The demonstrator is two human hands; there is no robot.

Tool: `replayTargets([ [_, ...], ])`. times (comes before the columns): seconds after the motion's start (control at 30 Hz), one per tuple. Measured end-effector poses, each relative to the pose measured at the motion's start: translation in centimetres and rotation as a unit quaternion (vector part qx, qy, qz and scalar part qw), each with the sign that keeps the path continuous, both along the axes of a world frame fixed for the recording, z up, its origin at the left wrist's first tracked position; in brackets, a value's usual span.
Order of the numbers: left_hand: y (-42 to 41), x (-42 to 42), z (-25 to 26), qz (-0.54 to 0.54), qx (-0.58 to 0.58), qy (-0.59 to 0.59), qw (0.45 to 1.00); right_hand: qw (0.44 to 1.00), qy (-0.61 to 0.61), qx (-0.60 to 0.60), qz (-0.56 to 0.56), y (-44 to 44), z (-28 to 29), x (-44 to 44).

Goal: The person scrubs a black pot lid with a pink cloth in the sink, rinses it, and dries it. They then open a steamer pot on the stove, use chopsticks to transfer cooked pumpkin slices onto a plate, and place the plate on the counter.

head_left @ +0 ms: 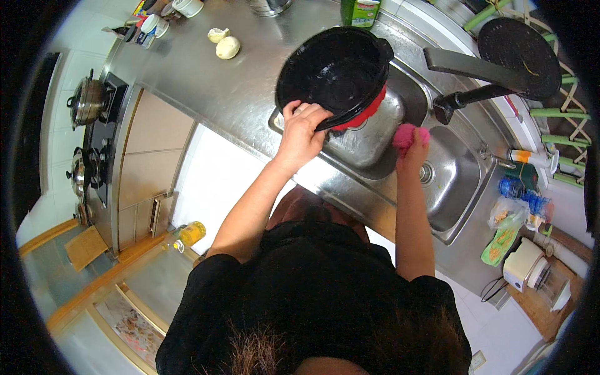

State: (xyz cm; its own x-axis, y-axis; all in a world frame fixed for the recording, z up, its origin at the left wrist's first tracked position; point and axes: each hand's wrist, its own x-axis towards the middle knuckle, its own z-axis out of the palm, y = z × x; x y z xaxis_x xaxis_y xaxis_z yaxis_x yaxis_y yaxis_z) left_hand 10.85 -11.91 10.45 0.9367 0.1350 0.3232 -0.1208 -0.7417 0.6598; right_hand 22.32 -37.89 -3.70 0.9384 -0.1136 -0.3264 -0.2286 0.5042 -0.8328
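A deep oval pot (335,70), black inside and red outside, is tilted over the left basin of a double stainless-steel sink (375,154). Its inner surface glistens. My left hand (302,133) grips the near rim, fingers over the edge. Over the divider between the basins, my right hand (412,152) is closed on a pink scrubbing pad (407,137), apart from the pot. The right basin (452,183) has a drain strainer (426,172) at its bottom.
A dark tap (461,99) reaches over the sink from the right. A green detergent bottle (362,13) stands behind the pot. Two pale round food pieces (227,48) lie on the steel counter (197,75). A cream blender (525,267) and plastic bags (504,234) sit far right.
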Motion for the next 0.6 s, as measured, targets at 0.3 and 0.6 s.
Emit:
replayTargets([
  [0.3, 3.8, -5.2, -2.9, 0.153, 0.206, 0.044, 0.965, 0.982, 0.129, -0.025, 0.138, 2.6, -3.4, -4.1],
  [0.6, 7.0, -6.6, -5.3, 0.261, 0.282, 0.147, 0.911, 0.954, 0.066, -0.065, 0.284, 6.5, 5.6, -2.5],
])
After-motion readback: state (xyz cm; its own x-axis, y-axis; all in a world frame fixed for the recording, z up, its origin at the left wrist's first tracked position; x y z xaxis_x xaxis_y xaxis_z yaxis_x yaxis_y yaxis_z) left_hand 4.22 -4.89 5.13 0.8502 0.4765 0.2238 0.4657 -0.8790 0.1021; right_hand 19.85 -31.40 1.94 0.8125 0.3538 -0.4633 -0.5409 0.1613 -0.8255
